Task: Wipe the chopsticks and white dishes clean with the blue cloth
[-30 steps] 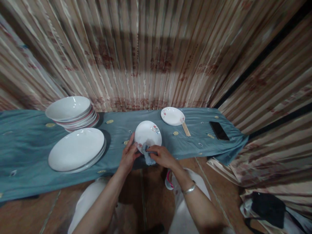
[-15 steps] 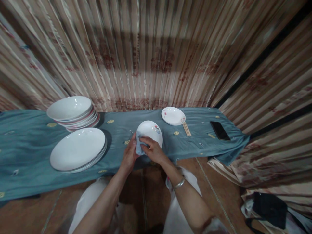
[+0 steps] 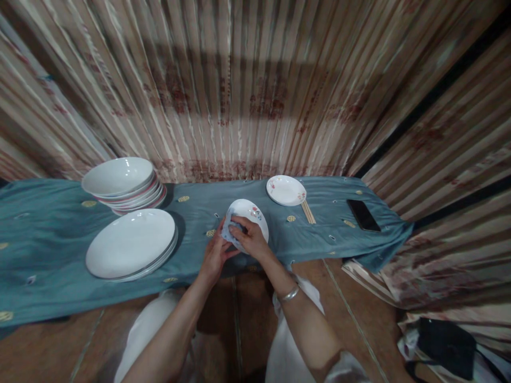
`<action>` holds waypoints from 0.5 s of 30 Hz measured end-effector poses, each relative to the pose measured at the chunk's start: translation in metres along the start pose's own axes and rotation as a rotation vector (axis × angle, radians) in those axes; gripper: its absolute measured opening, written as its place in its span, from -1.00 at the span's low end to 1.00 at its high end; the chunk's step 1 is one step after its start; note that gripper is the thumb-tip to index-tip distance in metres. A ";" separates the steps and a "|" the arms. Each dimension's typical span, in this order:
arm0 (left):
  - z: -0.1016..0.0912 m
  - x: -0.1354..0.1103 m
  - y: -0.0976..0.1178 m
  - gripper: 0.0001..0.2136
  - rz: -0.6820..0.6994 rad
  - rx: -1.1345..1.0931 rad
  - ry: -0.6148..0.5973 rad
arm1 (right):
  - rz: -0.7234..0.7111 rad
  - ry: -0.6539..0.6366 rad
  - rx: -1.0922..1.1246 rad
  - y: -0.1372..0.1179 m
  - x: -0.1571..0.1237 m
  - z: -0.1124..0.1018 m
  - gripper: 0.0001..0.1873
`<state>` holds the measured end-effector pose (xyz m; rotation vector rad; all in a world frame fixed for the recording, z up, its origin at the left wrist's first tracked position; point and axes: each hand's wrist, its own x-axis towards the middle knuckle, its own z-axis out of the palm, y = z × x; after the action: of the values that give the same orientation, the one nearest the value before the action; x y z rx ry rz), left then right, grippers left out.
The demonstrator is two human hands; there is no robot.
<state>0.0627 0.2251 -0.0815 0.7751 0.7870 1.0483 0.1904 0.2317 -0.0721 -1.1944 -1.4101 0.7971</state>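
1. The plate is held over the near part of the surface, in front of the body; whether its underside is touching the cover cannot be told.
2. Its left, near edge is gripped by the left hand, with the fingers partly hidden by the rim and the cloth.
3. The cloth is pinched in the bent fingers of the right hand and pressed on the left part of the plate.
4. Within the last second the cloth has been carried from the near edge of the plate round to its left side; the left hand has been kept at much the same edge.
5. By that shift, it is judged, another stretch of rim is being wiped while the plate is steadied. The far right part, with its flower print, is left uncovered.
6. To the left, the bowls are stacked behind the large plates; neither pile is touched.
7. To the right, a side plate is set near the back edge, with the sticks just beside it and the phone laid farther off. No change in their arrangement is seen.
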 end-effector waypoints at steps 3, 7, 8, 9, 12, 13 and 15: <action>-0.003 0.002 -0.002 -0.32 0.010 0.017 0.052 | 0.039 -0.075 -0.030 -0.005 -0.008 -0.006 -0.70; -0.004 0.005 -0.005 -0.41 0.112 0.066 0.107 | 0.057 -0.204 -0.159 -0.011 -0.020 -0.018 -0.76; -0.004 0.006 -0.005 -0.40 0.117 0.058 0.100 | 0.062 -0.243 -0.192 -0.012 -0.022 -0.022 -0.77; -0.003 0.006 -0.005 -0.37 0.103 0.040 0.090 | 0.069 -0.279 -0.226 -0.012 -0.025 -0.025 -0.77; -0.001 0.004 -0.002 -0.25 0.017 0.006 0.073 | 0.094 -0.369 -0.334 -0.013 -0.031 -0.035 -0.77; -0.001 0.003 -0.001 -0.22 0.003 0.020 0.074 | 0.101 -0.392 -0.371 -0.012 -0.032 -0.038 -0.77; -0.001 0.001 0.000 -0.16 -0.001 0.064 0.074 | 0.105 -0.433 -0.437 -0.011 -0.035 -0.045 -0.75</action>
<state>0.0620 0.2268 -0.0820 0.7936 0.8876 1.0596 0.2287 0.1896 -0.0633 -1.4959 -1.9616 0.8829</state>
